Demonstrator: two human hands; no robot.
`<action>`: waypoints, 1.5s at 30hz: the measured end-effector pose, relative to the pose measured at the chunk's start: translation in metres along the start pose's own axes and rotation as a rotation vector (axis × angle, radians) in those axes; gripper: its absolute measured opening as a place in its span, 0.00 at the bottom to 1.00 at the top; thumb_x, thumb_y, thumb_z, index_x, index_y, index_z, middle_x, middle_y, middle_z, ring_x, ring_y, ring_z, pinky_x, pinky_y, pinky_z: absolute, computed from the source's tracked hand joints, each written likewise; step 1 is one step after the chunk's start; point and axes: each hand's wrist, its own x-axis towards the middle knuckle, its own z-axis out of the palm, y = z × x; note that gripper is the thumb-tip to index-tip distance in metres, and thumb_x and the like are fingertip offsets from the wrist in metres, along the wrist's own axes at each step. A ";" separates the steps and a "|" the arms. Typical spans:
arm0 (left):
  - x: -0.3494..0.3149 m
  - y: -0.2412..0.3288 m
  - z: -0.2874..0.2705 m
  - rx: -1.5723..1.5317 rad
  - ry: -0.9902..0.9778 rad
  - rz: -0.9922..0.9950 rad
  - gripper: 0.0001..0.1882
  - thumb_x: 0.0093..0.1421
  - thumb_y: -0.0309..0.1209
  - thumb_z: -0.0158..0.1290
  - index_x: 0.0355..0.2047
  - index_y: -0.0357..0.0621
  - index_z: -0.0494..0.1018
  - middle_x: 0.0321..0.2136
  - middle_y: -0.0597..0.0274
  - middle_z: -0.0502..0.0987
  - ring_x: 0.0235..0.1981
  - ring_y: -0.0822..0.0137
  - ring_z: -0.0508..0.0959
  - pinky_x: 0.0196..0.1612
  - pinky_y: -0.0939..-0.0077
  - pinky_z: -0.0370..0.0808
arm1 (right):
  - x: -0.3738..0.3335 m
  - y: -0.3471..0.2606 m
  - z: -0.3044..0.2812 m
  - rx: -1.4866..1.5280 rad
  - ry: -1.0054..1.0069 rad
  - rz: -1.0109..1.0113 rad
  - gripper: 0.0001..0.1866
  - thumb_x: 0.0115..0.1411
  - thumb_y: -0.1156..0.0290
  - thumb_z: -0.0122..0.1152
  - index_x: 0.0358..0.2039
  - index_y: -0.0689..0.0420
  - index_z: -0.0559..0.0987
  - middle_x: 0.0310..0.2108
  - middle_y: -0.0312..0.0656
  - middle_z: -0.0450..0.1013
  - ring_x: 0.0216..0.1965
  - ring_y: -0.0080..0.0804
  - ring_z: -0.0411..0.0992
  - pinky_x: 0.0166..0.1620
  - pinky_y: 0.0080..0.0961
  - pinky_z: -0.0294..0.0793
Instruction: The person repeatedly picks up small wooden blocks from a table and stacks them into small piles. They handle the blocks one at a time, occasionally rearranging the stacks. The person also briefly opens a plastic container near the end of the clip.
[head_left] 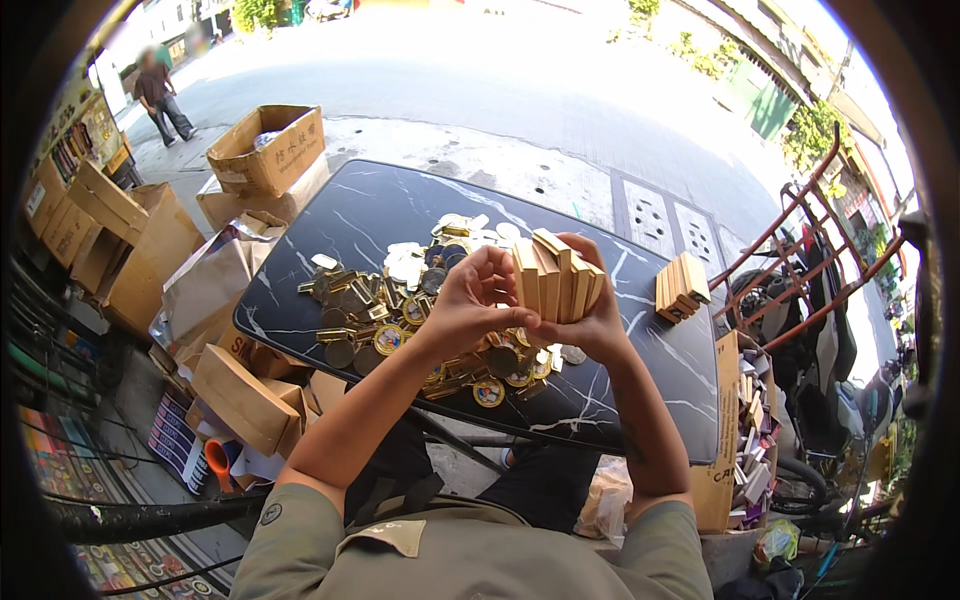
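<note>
A row of thin tan block-shaped pieces (556, 278) stands upright between my hands above the black marbled table (470, 192); I cannot tell whether they are small boxes or solid blocks. My right hand (592, 318) wraps its far right side and underside. My left hand (477, 300) is closed against the left side, fingers curled and thumb along the bottom edge. Below and left of my hands spreads a pile of gold-rimmed round pieces (388, 339), with dark discs, shiny gold-coloured bits and white pieces (405, 264). Another row of tan pieces (681, 287) rests at the table's right edge.
Left of the table stand open cardboard boxes (268, 150) and torn cartons (245, 398). A carton (722, 430) filled with small boxes stands at the right front, near a reddish metal hand-truck frame (790, 240). A person (158, 95) stands on the street at the far left.
</note>
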 end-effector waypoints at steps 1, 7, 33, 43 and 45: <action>0.000 0.001 0.001 0.031 -0.005 0.005 0.33 0.47 0.28 0.75 0.48 0.42 0.66 0.45 0.62 0.76 0.49 0.72 0.78 0.51 0.74 0.78 | 0.000 0.000 -0.002 -0.027 0.004 -0.023 0.51 0.37 0.73 0.84 0.62 0.51 0.64 0.51 0.38 0.72 0.53 0.26 0.72 0.54 0.27 0.75; 0.003 0.003 0.010 0.115 0.083 0.103 0.37 0.52 0.28 0.71 0.57 0.36 0.61 0.52 0.52 0.75 0.53 0.66 0.78 0.56 0.70 0.78 | 0.004 -0.007 -0.012 -0.160 0.045 -0.015 0.49 0.39 0.76 0.83 0.61 0.49 0.65 0.50 0.38 0.73 0.51 0.27 0.73 0.53 0.27 0.76; 0.006 0.000 -0.013 -0.311 0.204 -0.110 0.20 0.63 0.38 0.62 0.53 0.46 0.75 0.47 0.61 0.80 0.51 0.66 0.80 0.56 0.60 0.78 | 0.005 -0.013 -0.026 -0.141 0.109 0.097 0.46 0.44 0.75 0.81 0.63 0.51 0.65 0.43 0.35 0.76 0.45 0.22 0.75 0.49 0.25 0.78; 0.007 -0.001 -0.021 -0.382 0.205 -0.073 0.19 0.66 0.37 0.59 0.53 0.41 0.74 0.48 0.59 0.79 0.53 0.65 0.79 0.58 0.62 0.75 | 0.001 -0.045 -0.048 -0.259 0.041 0.148 0.44 0.46 0.76 0.79 0.63 0.50 0.67 0.39 0.36 0.75 0.39 0.24 0.76 0.38 0.22 0.80; 0.008 -0.002 -0.018 -0.328 0.212 -0.064 0.19 0.65 0.37 0.59 0.52 0.41 0.75 0.47 0.59 0.80 0.51 0.65 0.80 0.57 0.61 0.76 | 0.002 -0.047 -0.040 -0.180 0.163 0.098 0.42 0.49 0.75 0.77 0.64 0.52 0.65 0.42 0.39 0.76 0.41 0.28 0.78 0.41 0.25 0.80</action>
